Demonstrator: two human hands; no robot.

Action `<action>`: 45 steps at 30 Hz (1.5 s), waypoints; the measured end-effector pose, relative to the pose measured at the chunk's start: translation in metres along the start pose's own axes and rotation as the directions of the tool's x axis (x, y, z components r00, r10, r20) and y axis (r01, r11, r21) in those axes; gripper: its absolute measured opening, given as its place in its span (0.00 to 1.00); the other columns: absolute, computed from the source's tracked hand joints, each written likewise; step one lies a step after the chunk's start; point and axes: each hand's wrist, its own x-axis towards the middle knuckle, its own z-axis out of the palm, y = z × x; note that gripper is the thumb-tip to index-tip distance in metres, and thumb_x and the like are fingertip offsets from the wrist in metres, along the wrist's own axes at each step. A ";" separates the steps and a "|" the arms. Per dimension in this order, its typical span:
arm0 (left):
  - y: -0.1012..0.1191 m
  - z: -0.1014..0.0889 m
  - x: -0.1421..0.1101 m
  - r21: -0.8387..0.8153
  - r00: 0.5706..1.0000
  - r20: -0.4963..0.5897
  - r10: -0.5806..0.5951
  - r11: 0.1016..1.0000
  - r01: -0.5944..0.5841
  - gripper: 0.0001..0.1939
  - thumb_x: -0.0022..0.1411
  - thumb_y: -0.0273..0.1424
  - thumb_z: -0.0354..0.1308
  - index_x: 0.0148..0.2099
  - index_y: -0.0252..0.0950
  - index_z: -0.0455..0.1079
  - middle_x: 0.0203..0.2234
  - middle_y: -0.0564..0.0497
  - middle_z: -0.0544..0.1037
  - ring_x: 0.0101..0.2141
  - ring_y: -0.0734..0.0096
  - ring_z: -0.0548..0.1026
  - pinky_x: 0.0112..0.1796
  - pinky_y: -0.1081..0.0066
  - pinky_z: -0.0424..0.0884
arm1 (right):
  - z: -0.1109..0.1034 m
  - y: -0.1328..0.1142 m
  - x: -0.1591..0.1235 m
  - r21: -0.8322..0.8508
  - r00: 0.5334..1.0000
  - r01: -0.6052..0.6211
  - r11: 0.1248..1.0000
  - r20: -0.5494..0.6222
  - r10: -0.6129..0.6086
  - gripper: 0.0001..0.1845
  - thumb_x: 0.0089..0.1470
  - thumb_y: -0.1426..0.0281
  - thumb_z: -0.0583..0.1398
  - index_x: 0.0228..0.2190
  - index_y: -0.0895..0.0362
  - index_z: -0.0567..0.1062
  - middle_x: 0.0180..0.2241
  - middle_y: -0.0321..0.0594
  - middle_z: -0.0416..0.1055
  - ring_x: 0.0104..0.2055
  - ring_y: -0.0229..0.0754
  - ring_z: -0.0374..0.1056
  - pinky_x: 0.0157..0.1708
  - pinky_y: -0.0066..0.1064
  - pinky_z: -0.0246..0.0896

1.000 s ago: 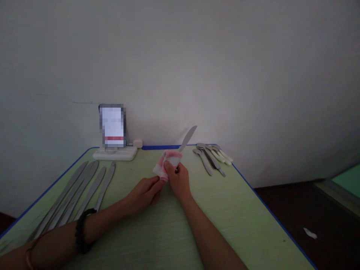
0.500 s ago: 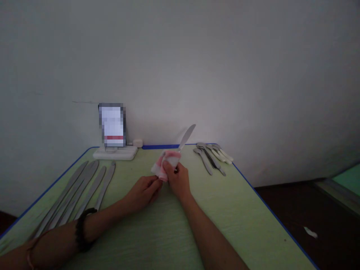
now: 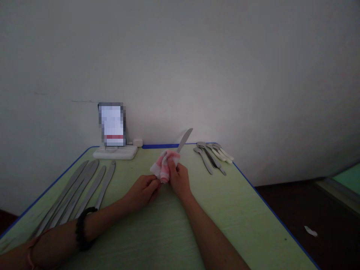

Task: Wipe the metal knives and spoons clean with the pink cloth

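Observation:
A pink-and-white cloth (image 3: 165, 165) is wrapped around the middle of a table knife (image 3: 185, 140). The knife's blade sticks out of the cloth at the upper right, tilted towards the wall. My right hand (image 3: 180, 182) is closed on the cloth, thumb on top, pressing it around the knife. Just below and left of the cloth, my left hand (image 3: 144, 189) is closed at the knife's handle end; the handle itself is hidden by fingers and cloth. Several table knives (image 3: 94, 185) lie side by side on the table, left of my left forearm, which partly covers their lower ends.
The light green table (image 3: 225, 232) has a blue edge. At its back right lie several spoons (image 3: 204, 161), some with white handles (image 3: 222, 154). A phone (image 3: 112, 125) with a blurred screen stands on a white stand (image 3: 115, 152) by the wall, beside a white plug (image 3: 137, 143).
The knife blade has dipped slightly down and left and looks narrower. The cloth has shifted and bunched differently under my right thumb. My left hand has hardly moved.

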 end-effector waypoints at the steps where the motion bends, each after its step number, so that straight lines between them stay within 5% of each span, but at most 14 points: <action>1: -0.001 0.000 0.000 -0.001 1.000 0.002 0.000 1.000 0.000 0.16 0.54 0.39 0.42 0.19 0.39 0.56 0.09 0.59 0.59 0.14 0.75 0.58 0.19 0.74 0.55 | 0.000 0.000 0.000 -0.008 1.000 0.000 1.000 -0.001 0.000 0.28 0.51 0.49 0.49 0.14 0.58 0.64 0.13 0.32 0.56 0.18 0.32 0.49 0.17 0.27 0.41; 45: -0.008 -0.001 -0.001 -0.078 0.997 0.060 0.037 0.996 -0.032 0.15 0.56 0.36 0.42 0.20 0.38 0.57 0.10 0.60 0.59 0.14 0.77 0.56 0.18 0.75 0.54 | 0.000 -0.002 0.002 -0.012 0.998 -0.048 0.999 0.051 0.049 0.27 0.49 0.49 0.50 0.14 0.58 0.62 0.15 0.32 0.54 0.19 0.32 0.49 0.18 0.26 0.41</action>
